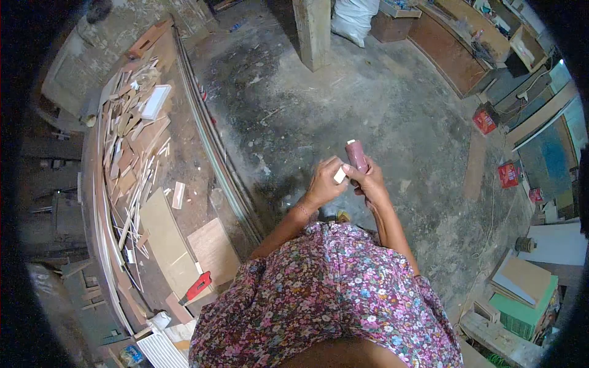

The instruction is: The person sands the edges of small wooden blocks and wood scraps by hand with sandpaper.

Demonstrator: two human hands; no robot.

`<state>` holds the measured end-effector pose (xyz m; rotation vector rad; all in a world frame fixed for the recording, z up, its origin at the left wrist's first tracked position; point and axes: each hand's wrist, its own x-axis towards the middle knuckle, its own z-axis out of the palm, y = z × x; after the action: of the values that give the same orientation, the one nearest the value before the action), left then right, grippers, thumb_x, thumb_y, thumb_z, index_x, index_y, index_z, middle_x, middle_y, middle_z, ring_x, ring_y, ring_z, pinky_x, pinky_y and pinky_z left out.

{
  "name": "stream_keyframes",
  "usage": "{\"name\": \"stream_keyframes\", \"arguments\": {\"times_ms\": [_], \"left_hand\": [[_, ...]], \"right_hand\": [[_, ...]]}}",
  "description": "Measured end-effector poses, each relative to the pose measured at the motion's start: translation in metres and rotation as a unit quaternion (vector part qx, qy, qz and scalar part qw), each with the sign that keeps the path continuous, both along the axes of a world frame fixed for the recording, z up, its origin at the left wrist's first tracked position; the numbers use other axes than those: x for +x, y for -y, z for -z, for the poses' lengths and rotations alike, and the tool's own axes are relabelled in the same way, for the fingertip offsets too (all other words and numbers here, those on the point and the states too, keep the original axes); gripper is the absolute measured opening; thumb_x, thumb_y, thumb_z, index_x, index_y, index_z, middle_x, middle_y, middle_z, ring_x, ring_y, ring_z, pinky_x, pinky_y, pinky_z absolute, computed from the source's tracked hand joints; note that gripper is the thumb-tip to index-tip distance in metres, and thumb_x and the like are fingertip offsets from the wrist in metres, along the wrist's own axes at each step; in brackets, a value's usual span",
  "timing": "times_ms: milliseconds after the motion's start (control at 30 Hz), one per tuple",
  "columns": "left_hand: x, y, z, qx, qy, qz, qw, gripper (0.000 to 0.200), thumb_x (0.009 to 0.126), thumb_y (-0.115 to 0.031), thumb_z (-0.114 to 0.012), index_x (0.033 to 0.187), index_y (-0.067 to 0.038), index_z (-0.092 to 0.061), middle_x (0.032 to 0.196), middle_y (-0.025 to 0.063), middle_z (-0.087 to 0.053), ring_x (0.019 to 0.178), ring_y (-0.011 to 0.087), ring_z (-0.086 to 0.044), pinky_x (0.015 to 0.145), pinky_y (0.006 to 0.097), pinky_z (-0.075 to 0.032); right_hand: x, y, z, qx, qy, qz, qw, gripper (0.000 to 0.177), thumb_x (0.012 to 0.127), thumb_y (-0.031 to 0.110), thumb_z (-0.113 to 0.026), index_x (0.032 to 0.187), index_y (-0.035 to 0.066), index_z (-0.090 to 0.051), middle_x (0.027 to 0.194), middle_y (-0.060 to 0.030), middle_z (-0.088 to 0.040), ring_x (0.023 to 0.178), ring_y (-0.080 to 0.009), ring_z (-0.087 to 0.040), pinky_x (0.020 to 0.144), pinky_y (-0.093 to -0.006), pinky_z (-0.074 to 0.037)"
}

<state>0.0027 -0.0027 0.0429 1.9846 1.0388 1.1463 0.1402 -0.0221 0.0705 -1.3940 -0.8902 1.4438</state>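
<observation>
My right hand (370,183) grips a small dark-red cylinder (356,153), like a roll or tube, held upright in front of me. My left hand (323,183) pinches a small white piece (339,175) right beside the cylinder's lower part, touching or nearly touching it. Both hands are raised over the bare concrete floor (343,104). My floral-print clothing (331,300) fills the lower middle of the view.
A long workbench (165,184) on the left carries wood scraps, strips, boards and a red-handled tool (196,287). A wooden post (313,30) and a white sack (353,18) stand ahead. Shelving, red boxes (485,119) and stacked boards (521,282) line the right side.
</observation>
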Motion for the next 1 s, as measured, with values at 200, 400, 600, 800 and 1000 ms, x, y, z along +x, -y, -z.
{"name": "stream_keyframes", "arguments": {"times_ms": [200,400,600,800,1000], "left_hand": [[0.008,0.006,0.020,-0.172,0.045,-0.017,0.984,0.029,0.071,-0.014,-0.066,0.089,0.001,-0.047,0.084,0.0151,-0.050,0.077,0.0308,-0.053,0.067,0.0373,-0.043],[-0.001,-0.001,0.018,-0.033,-0.099,-0.095,0.990,0.035,0.072,-0.022,-0.067,0.092,0.002,-0.049,0.084,0.0202,-0.057,0.076,0.0347,-0.058,0.067,0.0394,-0.046],[-0.004,-0.002,0.012,-0.040,-0.176,-0.103,0.978,0.030,0.072,-0.022,-0.065,0.084,0.002,-0.050,0.067,0.0222,-0.058,0.065,0.0406,-0.058,0.058,0.0472,-0.046],[0.001,0.005,0.017,-0.069,-0.192,-0.106,0.973,0.029,0.073,-0.024,-0.063,0.077,0.003,-0.053,0.066,0.0241,-0.058,0.064,0.0411,-0.058,0.056,0.0481,-0.046],[0.005,0.008,0.004,-0.085,-0.142,-0.067,0.984,0.030,0.072,-0.024,-0.063,0.080,0.004,-0.056,0.067,0.0248,-0.058,0.066,0.0418,-0.058,0.060,0.0489,-0.045]], "right_hand": [[0.011,-0.003,0.010,0.001,0.118,0.039,0.992,0.054,0.078,0.039,-0.062,0.113,-0.001,-0.051,0.076,-0.0064,-0.056,0.056,-0.0125,-0.051,0.046,-0.0277,-0.041],[0.016,0.008,0.009,0.172,0.347,0.069,0.919,0.040,0.090,0.029,-0.044,0.122,0.007,-0.050,0.091,-0.0219,-0.056,0.079,-0.0339,-0.057,0.070,-0.0414,-0.045],[-0.021,0.031,-0.012,0.212,0.467,0.011,0.859,0.033,0.087,0.032,-0.049,0.118,0.024,-0.055,0.079,-0.0182,-0.050,0.071,-0.0336,-0.057,0.059,-0.0410,-0.045],[-0.024,0.017,-0.017,0.215,0.494,0.018,0.842,0.032,0.084,0.028,-0.053,0.115,0.023,-0.058,0.077,-0.0174,-0.046,0.061,-0.0336,-0.055,0.052,-0.0420,-0.045],[-0.022,0.013,-0.010,0.222,0.483,0.018,0.847,0.031,0.084,0.031,-0.052,0.113,0.023,-0.059,0.079,-0.0211,-0.050,0.064,-0.0362,-0.056,0.053,-0.0434,-0.045]]}}
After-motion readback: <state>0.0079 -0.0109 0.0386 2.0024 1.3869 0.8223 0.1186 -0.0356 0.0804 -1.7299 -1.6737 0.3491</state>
